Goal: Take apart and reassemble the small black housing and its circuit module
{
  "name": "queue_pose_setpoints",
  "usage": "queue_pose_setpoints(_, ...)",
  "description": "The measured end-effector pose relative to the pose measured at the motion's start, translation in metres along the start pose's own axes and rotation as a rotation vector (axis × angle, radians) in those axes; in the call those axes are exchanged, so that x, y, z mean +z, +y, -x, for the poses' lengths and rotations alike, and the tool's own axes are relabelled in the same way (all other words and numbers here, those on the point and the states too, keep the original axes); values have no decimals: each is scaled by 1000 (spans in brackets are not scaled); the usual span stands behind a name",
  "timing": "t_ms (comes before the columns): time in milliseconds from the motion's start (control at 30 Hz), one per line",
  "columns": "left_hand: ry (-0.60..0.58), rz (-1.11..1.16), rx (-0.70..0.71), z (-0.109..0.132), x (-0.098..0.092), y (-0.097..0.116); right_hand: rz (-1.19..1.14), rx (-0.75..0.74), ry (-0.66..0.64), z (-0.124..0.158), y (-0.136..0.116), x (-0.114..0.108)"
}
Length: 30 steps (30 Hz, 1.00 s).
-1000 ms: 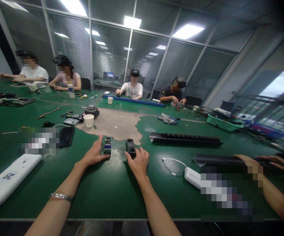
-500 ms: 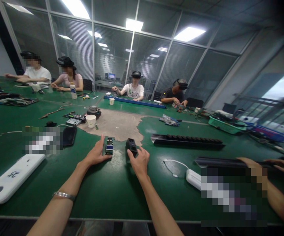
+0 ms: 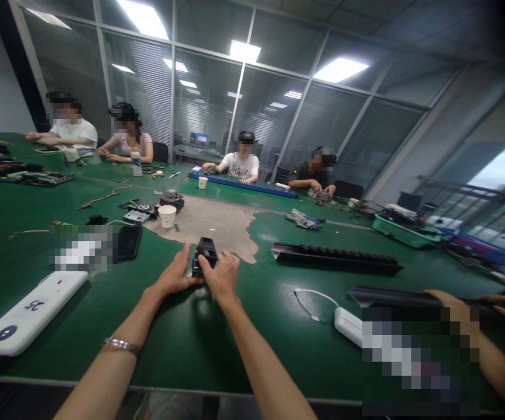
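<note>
My right hand [image 3: 223, 277] grips a small black plastic case [image 3: 207, 249] between thumb and fingers, its hollow side partly facing me. A small circuit board [image 3: 196, 269] lies left of the case and is mostly covered by it; whether the two touch I cannot tell. My left hand [image 3: 174, 275] holds the board from the left, thumb along its lower end and index finger stretched up beside it. A metal bracelet [image 3: 121, 345] is on my left wrist.
A white power strip [image 3: 34, 312] and a phone [image 3: 129, 242] lie left. Beyond are a paper cup [image 3: 167, 216] and electronic parts. Black channels [image 3: 335, 256] and a white adapter with cable [image 3: 347, 325] lie right, near another person's arm [image 3: 493, 344]. Several people sit opposite.
My right hand has brought the black case leftward to the circuit board, covering most of it. My left hand stays beside the board. The view has shifted slightly.
</note>
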<state>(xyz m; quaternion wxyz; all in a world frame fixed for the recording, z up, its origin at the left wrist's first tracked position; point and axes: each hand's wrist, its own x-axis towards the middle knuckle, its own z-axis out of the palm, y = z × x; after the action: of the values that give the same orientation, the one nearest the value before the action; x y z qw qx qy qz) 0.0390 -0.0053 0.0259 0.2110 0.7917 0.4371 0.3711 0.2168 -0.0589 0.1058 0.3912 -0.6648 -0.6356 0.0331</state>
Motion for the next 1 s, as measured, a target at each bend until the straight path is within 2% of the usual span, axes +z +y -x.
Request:
queue_pose_setpoints(167,3,47,6,1,-1,0,63,-8,-25,1,-16,0)
queue_pose_setpoints(367,9,61,37,1,2,-7,119,-24,-48,0,-22,4)
queue_pose_setpoints(700,24,39,63,-1,5,-8,224,-10,-172,15,-15,9)
queue_pose_setpoints(1000,32,45,68,0,6,-10,213,-31,-122,16,-12,10)
